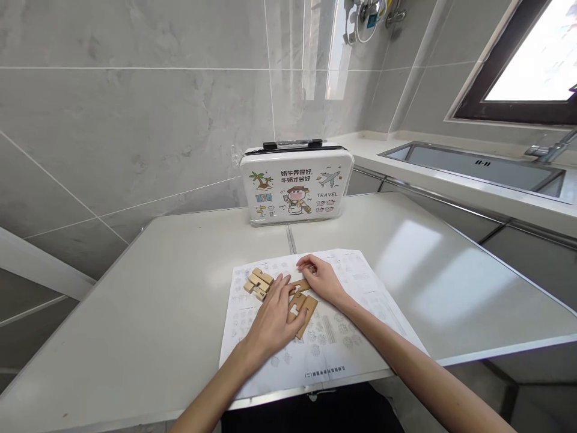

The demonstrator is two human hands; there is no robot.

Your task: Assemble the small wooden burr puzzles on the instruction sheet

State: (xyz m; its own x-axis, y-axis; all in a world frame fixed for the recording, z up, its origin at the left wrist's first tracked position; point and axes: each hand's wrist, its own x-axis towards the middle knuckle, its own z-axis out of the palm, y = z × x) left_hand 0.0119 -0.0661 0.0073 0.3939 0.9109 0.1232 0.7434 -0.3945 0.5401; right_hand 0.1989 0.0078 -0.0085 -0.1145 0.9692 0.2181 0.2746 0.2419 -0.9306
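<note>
Several notched wooden puzzle pieces lie on a printed paper sheet [329, 355] in front of me. My left hand [274, 313] rests over them with its fingers stretched out. Its thumb touches a pair of flat, cut-out wooden pieces [309, 313], and its fingertips reach a flat wooden puzzle piece [301, 285] just beyond. My right hand [321, 278] is at that piece's right end, fingers bent and closed around it; the exact grip is partly hidden. Left of my left hand sits a group of blocky wooden pieces [258, 282], lying close together.
A white cartoon-printed case [297, 186] with a black handle stands at the back of the white folding table [180, 313], against the tiled wall. To the right are a counter with a sink [473, 165] and a faucet [547, 150], below a window.
</note>
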